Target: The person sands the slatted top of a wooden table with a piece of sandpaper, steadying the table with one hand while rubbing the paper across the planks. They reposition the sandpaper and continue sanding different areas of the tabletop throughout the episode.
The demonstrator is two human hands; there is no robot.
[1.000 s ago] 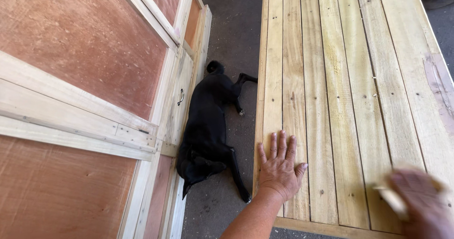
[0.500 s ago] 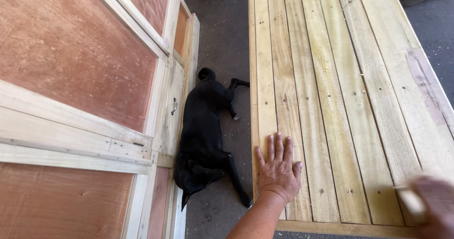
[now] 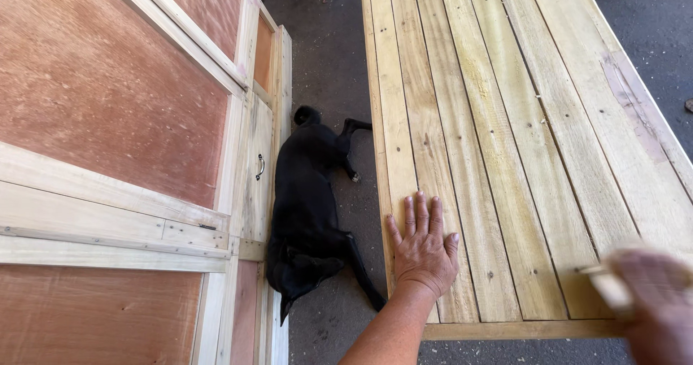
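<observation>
Left hand fingers: the left hand [image 3: 422,246] lies palm down with fingers [image 3: 423,213] stretched out and close together, grasping nothing, flat on the wood.
Right hand fingers: the right hand [image 3: 660,303] is blurred at the lower right corner; it seems curled around a brush [image 3: 610,285], a pale flat tool that sticks out toward the left, but how tight the grip is I cannot tell.
Brush: over the near right part of the boards, close to the front edge; whether it touches the wood cannot be told.
Plank table [image 3: 505,119]: long pale yellow boards running away from the person, with a cross rail at the near end; the left hand rests near its left edge.
Dog [image 3: 307,213]: black, lying on its side on the grey floor [image 3: 325,54], just left of the table.
Wooden panel [image 3: 108,119]: reddish board framed in pale strips, with a small metal handle [image 3: 260,166], left of the dog.
</observation>
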